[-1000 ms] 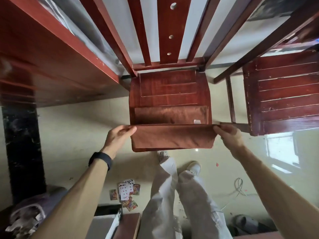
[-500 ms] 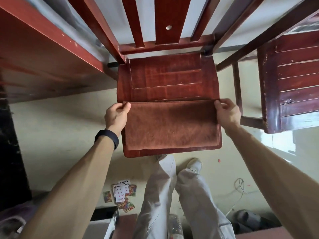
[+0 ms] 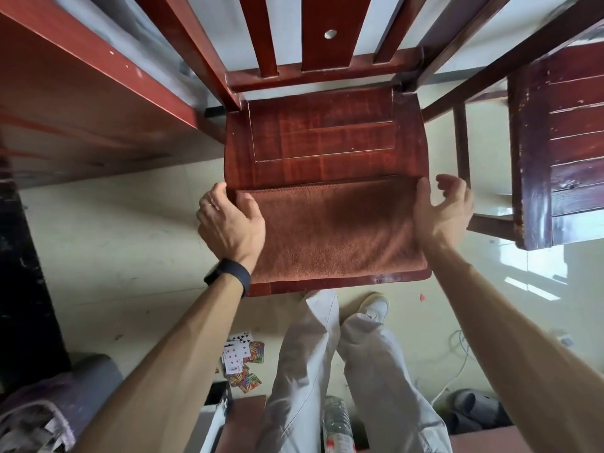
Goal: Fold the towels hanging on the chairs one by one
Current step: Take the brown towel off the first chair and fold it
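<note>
A folded brown towel [image 3: 333, 230] lies flat on the chair seat [image 3: 327, 138]. The left hand [image 3: 228, 223] rests spread at its left edge, thumb seemingly on the cloth. The right hand [image 3: 441, 210] hangs loosely spread, empty, at the right edge.

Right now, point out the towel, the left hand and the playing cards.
towel [image 3: 336, 233], head view, middle of its top face on the chair seat.
left hand [image 3: 230, 223], head view, back of the hand.
playing cards [image 3: 242, 362], head view, middle of the pile on the floor.

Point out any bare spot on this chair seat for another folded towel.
Only the back half of the seat, between the backrest rail and the brown towel, is bare. The front half is crowded: towel, left hand, right hand.
</note>
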Demonstrator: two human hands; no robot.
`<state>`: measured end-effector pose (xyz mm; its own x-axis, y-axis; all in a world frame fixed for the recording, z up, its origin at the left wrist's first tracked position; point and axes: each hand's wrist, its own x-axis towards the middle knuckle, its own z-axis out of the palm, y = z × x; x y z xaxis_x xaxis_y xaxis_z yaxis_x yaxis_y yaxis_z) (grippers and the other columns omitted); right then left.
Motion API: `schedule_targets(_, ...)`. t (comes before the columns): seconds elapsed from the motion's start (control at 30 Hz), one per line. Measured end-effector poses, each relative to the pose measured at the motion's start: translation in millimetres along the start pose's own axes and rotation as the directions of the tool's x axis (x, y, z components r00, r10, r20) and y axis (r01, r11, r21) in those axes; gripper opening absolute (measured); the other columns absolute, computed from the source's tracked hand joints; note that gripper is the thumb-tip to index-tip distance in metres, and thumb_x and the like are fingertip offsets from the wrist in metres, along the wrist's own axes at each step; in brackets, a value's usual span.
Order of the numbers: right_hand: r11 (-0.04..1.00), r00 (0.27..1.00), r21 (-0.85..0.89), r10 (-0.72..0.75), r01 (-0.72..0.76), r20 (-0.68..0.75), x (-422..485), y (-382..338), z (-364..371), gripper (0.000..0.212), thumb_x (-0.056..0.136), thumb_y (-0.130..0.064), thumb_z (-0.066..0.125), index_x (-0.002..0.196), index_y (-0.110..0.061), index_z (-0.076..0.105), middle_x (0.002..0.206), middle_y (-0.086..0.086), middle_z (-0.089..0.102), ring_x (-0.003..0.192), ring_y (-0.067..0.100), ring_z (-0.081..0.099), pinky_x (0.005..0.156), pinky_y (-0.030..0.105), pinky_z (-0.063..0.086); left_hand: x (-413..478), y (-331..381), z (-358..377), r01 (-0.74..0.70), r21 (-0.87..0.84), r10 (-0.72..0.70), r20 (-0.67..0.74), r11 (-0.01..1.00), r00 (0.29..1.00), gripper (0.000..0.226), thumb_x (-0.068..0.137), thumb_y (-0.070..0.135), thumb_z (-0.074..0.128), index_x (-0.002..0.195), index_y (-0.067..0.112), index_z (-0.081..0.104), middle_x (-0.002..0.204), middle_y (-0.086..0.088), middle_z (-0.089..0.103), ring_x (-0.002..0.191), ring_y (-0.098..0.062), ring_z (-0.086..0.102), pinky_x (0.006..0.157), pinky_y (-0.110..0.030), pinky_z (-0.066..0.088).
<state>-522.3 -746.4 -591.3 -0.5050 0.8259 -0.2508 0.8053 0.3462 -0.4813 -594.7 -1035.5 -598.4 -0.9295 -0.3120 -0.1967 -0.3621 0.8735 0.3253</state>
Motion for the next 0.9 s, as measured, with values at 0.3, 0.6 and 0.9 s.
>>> schedule_targets(0.3,0.687,0.78,-0.391,-0.442,0.612,0.444,-37,30,45,0.062,0.103,-0.053,0.034,0.16,-0.035,0.015,0.169,0.003,0.004,0.156,0.023,0.002,0.122,0.056,0.003,-62,-32,49,-0.429,0.175,0.357,0.333,0.886,0.873,0.065,0.097,0.052,0.036,0.156,0.036,0.014,0.167,-0.001,0.007,0.153,-0.026,0.007,0.119,-0.061,0.009)
schedule_targets(0.6,0.903,0.971,-0.398,-0.075,0.163,0.227,-21,56,20,0.065,0.103,-0.055,0.023,0.16,-0.029,0.008,0.166,0.008,0.012,0.153,0.028,0.011,0.122,0.052,0.008,7,5,46,-0.698,0.242,0.581,0.41,0.674,0.704,0.064,0.099,0.053,0.034,0.157,0.037,0.012,0.167,0.001,0.005,0.153,-0.024,0.005,0.119,-0.061,0.01)
schedule_targets(0.9,0.955,0.947,-0.096,0.29,-0.279,0.136,-54,61,-10,0.054,0.093,-0.041,0.061,0.135,-0.009,0.047,0.134,0.017,0.049,0.124,0.036,0.044,0.108,0.047,0.035,41,96,46,-0.724,0.226,0.569,0.485,0.652,0.664,0.063,0.093,0.043,0.048,0.151,0.049,0.024,0.167,0.0,0.001,0.152,-0.036,0.0,0.116,-0.068,0.005)
